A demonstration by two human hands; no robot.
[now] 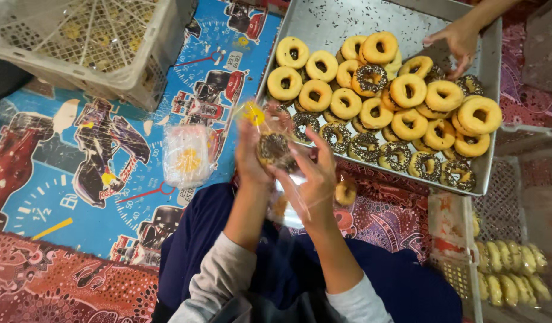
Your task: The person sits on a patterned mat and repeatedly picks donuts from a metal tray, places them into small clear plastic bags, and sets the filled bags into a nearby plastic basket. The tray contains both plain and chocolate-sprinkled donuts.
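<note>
My left hand (pixel 252 157) and my right hand (pixel 315 179) are raised together over my lap, both holding a clear plastic bag (pixel 288 206) with a chocolate-sprinkled donut (pixel 274 148) in it. The bag has a yellow mark near its top. Just beyond my hands stands a metal tray (pixel 330 24) with several ring donuts, some plain golden, some sprinkled dark. Another person's hand (pixel 458 42) reaches into the tray's far right corner.
A stack of clear bags (pixel 187 155) lies on the blue patterned mat to my left. A grey plastic crate (pixel 90 48) stands at the top left. A white basket (pixel 461 239) at the right holds wrapped donuts (pixel 512 272).
</note>
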